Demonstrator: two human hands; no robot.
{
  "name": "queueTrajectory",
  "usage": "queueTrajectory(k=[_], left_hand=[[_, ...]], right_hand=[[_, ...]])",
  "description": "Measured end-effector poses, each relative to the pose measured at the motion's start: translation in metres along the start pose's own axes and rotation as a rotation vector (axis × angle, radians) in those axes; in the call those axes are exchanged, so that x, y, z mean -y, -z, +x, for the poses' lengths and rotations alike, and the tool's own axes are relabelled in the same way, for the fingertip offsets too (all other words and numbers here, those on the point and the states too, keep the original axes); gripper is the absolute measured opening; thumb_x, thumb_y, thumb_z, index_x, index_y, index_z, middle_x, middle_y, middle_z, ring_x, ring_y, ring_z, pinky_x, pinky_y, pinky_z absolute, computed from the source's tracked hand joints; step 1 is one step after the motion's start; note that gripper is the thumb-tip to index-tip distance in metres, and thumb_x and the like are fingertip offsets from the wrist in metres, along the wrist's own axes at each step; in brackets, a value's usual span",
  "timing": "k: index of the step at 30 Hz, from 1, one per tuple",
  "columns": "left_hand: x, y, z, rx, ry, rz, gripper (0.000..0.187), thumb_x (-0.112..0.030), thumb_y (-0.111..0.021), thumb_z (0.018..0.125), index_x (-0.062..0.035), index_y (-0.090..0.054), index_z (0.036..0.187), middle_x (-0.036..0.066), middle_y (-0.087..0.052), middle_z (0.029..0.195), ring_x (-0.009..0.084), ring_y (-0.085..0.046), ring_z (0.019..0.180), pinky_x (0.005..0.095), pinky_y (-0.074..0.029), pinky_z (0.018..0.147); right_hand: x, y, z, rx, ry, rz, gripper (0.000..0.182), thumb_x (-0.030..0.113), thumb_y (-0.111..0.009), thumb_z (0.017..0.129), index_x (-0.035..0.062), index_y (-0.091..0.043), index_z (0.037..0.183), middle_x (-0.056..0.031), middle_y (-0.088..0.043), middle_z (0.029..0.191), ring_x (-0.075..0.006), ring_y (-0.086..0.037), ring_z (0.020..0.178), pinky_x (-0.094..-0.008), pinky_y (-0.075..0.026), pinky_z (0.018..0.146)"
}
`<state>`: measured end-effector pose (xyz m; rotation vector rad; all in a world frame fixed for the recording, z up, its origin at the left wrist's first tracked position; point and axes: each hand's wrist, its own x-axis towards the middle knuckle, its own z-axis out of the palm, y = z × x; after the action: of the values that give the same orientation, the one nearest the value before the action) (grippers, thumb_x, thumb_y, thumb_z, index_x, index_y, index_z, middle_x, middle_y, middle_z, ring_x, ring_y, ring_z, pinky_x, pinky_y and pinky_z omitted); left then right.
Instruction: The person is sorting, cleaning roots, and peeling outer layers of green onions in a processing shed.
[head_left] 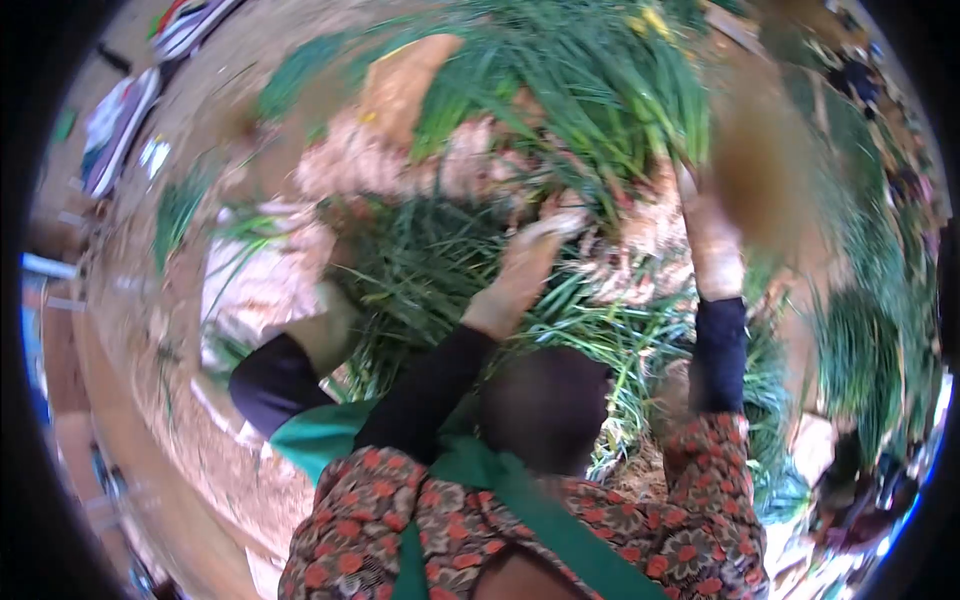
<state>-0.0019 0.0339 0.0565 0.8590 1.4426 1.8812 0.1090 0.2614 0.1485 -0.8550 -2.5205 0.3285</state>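
Long green onions [600, 90] lie in a thick heap beyond my hands, with pale and reddish root ends towards me. My right hand [688, 185] is at the lower right side of this heap, its fingers closed around the base of some stalks; motion smears the detail. My left hand [552, 226] reaches forward to the root ends at the heap's near side. Something whitish covers or lies at its fingers, too blurred to make out. Below my left hand, more loose green leaves [420, 250] spread over the ground by my knees.
Shoes [125, 130] lie on the dirt floor at the upper left. A tan flat piece [405, 85] sticks up by the heap. More bundled green onions [860, 345] lie at the right. A wooden edge [130, 400] curves along the left.
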Motion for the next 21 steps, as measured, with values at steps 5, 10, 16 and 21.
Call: queueTrajectory(k=[5,10,16,21], left_hand=[[0.004,-0.033,0.021,0.108,0.359,-0.4,0.025,-0.018,-0.045,0.095,-0.0044,-0.055,0.114,0.002,-0.059,0.095,0.0113,-0.056,0.085,0.0283,-0.049,0.078],[0.025,-0.025,-0.012,-0.126,0.607,-0.601,0.011,-0.02,-0.046,0.094,-0.0103,-0.052,0.095,-0.002,-0.05,0.07,0.0083,-0.049,0.057,0.0229,-0.044,0.05],[0.051,-0.044,-0.026,-0.327,0.705,-0.416,0.018,-0.024,-0.041,0.096,-0.013,-0.051,0.087,-0.006,-0.043,0.06,0.0063,-0.037,0.046,0.0225,-0.03,0.04],[0.042,-0.034,-0.022,-0.321,0.714,-0.663,0.02,-0.023,-0.043,0.096,-0.0142,-0.048,0.078,-0.008,-0.038,0.056,0.0041,-0.032,0.041,0.0205,-0.025,0.037]], right_hand=[[0.059,-0.025,-0.091,0.583,-0.081,0.253,0.042,0.041,-0.05,0.091,0.0025,-0.062,0.104,-0.0041,-0.066,0.079,-0.013,-0.058,0.065,-0.0268,-0.045,0.053],[0.048,-0.061,-0.109,0.72,-0.63,1.168,0.056,0.057,-0.046,0.088,0.0063,-0.064,0.1,-0.006,-0.062,0.083,-0.0116,-0.055,0.079,-0.0251,-0.043,0.075],[0.053,-0.157,-0.08,0.206,-0.62,1.321,0.025,0.028,-0.052,0.09,0.0049,-0.061,0.093,-0.001,-0.056,0.07,-0.0142,-0.052,0.06,-0.0286,-0.044,0.057],[0.049,-0.172,-0.073,0.206,-0.981,2.188,0.046,0.03,-0.038,0.096,0.0179,-0.039,0.052,0.0058,-0.027,0.045,-0.0113,-0.027,0.037,-0.0271,-0.023,0.039]])
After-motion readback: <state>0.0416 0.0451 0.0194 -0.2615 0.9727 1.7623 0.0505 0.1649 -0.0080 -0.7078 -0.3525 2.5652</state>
